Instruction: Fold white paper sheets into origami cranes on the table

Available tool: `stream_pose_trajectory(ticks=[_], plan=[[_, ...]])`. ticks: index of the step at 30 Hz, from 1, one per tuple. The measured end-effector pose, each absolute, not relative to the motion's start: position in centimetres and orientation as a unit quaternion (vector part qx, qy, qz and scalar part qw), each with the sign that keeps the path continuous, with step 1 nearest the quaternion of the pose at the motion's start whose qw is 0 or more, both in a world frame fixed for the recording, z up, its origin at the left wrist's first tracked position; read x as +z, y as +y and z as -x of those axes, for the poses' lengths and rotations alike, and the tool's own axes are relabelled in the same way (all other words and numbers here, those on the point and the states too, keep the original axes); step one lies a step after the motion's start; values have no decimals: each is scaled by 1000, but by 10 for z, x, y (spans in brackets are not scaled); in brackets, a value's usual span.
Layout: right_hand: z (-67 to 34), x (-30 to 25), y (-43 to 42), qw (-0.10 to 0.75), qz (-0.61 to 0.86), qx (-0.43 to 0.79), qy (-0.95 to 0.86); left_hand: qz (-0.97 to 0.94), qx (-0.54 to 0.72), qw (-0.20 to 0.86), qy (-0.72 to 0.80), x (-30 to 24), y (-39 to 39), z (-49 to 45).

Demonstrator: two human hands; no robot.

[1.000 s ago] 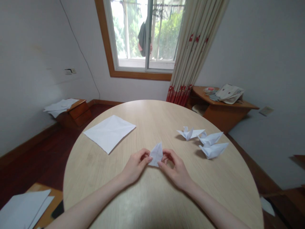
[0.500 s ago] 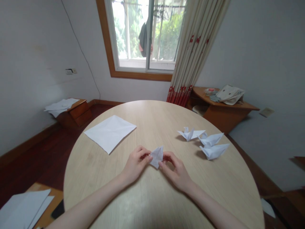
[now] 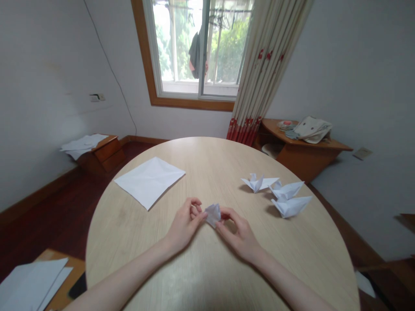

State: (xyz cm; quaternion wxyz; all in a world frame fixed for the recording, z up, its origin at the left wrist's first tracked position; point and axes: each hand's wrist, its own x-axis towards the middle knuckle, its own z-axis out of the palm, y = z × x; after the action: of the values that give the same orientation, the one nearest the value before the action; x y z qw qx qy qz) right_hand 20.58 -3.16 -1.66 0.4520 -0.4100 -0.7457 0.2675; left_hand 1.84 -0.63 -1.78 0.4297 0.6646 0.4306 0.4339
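A small piece of folded white paper [image 3: 213, 214] is held between my two hands over the near middle of the round table. My left hand [image 3: 185, 220] pinches its left edge between thumb and fingers. On the other side, my right hand [image 3: 238, 233] grips the right edge, its thumb in front and its fingers partly hidden behind the paper. Three folded paper cranes [image 3: 292, 207] stand to the right of my hands. Beyond my left hand lies a flat white sheet of paper [image 3: 150, 181].
The round wooden table [image 3: 207, 276] fills the middle of the view. White sheets [image 3: 35, 283] lie on a low surface at the lower left, beside a dark object [image 3: 78, 286]. A corner cabinet [image 3: 308, 157] with a cloth bag [image 3: 313, 128] stands at the back right.
The folded paper has tilted and its top edge sits lower, with its upper part bent. My left fingers have lifted slightly and curled away from behind it.
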Motion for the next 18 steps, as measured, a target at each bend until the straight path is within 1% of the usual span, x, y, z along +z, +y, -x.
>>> stream_pose_trajectory(ticks=[5,18], plan=[[-205,-16,-32,450,406,252,-754,-667,432,435,424,-18,-7,-19],[-205,-21,-31,434,408,201,-778,-714,407,454,345,-15,-11,-18]])
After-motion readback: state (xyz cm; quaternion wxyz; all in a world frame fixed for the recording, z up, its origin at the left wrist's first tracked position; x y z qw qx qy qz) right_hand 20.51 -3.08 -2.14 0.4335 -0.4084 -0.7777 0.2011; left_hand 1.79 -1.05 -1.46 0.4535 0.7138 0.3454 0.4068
